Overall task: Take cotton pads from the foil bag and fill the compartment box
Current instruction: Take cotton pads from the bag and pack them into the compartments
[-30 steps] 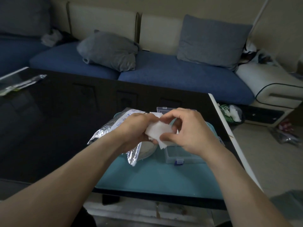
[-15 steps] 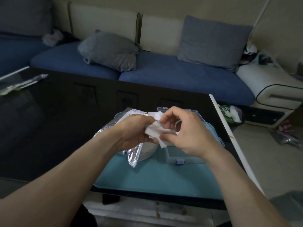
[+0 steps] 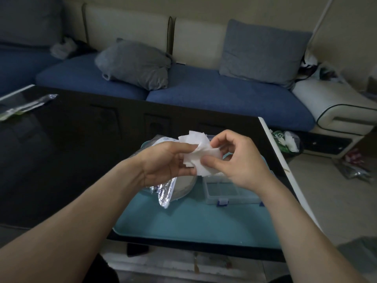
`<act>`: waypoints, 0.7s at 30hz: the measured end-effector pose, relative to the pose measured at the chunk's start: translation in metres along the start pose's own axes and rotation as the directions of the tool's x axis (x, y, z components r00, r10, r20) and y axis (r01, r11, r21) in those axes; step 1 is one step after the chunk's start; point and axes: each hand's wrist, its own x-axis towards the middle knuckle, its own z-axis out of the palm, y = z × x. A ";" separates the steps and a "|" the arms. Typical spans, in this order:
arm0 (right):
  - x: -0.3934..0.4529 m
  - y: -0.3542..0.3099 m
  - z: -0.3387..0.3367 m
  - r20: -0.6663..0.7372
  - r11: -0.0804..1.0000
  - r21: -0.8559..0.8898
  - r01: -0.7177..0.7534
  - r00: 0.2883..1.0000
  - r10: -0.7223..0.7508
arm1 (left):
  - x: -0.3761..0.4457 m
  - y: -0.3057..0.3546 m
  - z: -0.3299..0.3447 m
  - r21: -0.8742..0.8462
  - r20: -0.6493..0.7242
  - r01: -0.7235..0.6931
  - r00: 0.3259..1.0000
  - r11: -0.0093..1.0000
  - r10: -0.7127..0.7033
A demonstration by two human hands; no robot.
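Cotton pads (image 3: 199, 153) held in both my hands above the tray, over the foil bag and box.

From the head view: my left hand (image 3: 163, 163) grips the small stack, while my right hand (image 3: 234, 160) pinches its near edge between thumb and curled fingers. The compartment box (image 3: 230, 193) lies open just below and toward me, under my right hand, so that hand is nearer. The foil bag (image 3: 165, 193) lies under my left hand on the teal tray (image 3: 193, 223).

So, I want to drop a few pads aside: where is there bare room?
The teal tray is bare along its near strip, in front of the foil bag and the compartment box. The black table left of the tray is open too. It is crowded under both hands, where bag and box sit side by side.
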 end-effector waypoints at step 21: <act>0.004 0.002 -0.002 0.206 0.603 0.651 -0.461 0.872 0.444 | 0.010 -0.015 0.018 0.289 -0.322 -0.330 0.850 0.898 0.416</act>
